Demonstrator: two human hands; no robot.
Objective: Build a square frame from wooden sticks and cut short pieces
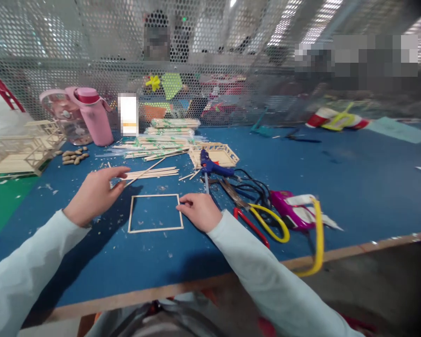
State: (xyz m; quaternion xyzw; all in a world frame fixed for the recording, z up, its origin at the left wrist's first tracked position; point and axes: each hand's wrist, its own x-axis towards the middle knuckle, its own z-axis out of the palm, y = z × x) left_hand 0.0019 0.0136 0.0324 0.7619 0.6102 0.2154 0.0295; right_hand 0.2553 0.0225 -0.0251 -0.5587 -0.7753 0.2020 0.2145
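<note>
A rectangular frame of thin wooden sticks (156, 230) lies flat on the blue table. My right hand (200, 211) pinches the right side of this frame near its upper corner. Up and to the left of the frame, my left hand (100, 194) holds the lower end of a thin stick (145, 172) between thumb and fingers. That stick slants up to the right across several loose sticks (163, 173) on the table. Just beyond my right hand is a blue glue gun (215, 167), its clear glue stick pointing towards me.
Pliers (233, 194), red and yellow handles (272, 223) and a purple object (291, 210) lie right. Behind are packed sticks (168, 140) and a small stick model (226, 154). Pink bottle (97, 121), peanuts (72, 156) and larger stick models (19, 152) stand left, before perforated metal mesh (108, 70).
</note>
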